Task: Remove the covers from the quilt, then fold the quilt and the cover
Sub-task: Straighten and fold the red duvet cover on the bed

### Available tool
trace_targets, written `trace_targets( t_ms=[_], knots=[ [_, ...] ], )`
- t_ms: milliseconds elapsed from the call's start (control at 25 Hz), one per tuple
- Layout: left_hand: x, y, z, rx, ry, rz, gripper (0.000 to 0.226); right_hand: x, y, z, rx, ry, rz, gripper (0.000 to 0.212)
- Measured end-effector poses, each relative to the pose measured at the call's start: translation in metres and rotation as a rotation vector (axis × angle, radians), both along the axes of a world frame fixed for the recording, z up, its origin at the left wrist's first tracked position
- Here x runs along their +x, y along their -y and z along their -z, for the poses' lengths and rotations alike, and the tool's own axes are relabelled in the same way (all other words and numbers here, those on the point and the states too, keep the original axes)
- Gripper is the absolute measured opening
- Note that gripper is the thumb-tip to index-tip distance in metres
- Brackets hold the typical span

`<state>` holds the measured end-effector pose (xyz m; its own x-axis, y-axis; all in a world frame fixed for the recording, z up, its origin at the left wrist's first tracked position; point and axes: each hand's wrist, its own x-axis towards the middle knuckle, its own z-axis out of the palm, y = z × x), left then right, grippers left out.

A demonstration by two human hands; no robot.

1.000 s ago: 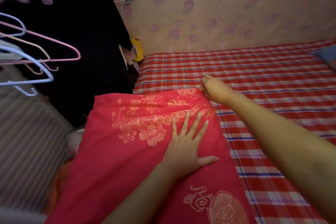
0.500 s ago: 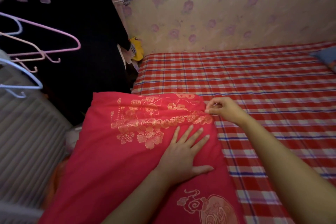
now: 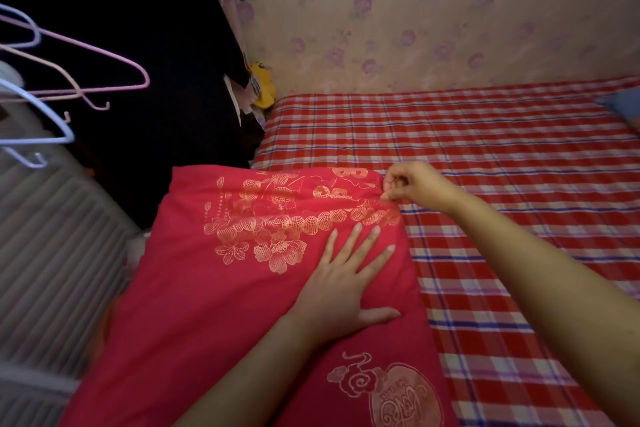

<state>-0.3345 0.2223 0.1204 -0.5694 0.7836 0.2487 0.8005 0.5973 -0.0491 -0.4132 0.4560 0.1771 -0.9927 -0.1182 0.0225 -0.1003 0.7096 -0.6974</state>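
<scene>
Two hands: left hand (image 3: 349, 274) flat, fingers spread on red quilt (image 3: 214, 305); right hand (image 3: 417, 185) pinches its corner edge.

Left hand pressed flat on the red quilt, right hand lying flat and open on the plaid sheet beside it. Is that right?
Not quite. The left hand is pressed flat on the red quilt, but the head view shows the right hand is not flat on the plaid sheet: its fingers are curled, pinching the quilt's fabric at the far right corner.

quilt cover (image 3: 221, 288): matt red cloth, gold print
bed sheet (image 3: 485, 156): woven plaid cloth
hangers (image 3: 86, 69): smooth plastic
</scene>
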Motion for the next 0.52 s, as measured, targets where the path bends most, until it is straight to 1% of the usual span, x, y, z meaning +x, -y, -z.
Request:
trace_targets(
  t_ms=[80,320,400,520],
  knots=[
    [0.0,0.0,-0.001,-0.006,0.012,-0.006,0.088,-0.003,-0.003,-0.003,0.039,0.038,-0.025,0.015],
    [-0.001,0.0,-0.005,-0.019,0.084,-0.006,0.088,-0.01,-0.005,-0.024,0.26,0.101,-0.103,0.013],
    [-0.001,-0.001,-0.005,-0.031,0.081,-0.004,0.088,-0.012,-0.007,-0.024,0.389,-0.003,-0.094,0.018],
    [0.004,-0.002,-0.001,-0.051,0.037,0.0,0.086,-0.023,-0.004,-0.031,0.493,-0.239,0.014,0.017]
  ],
)
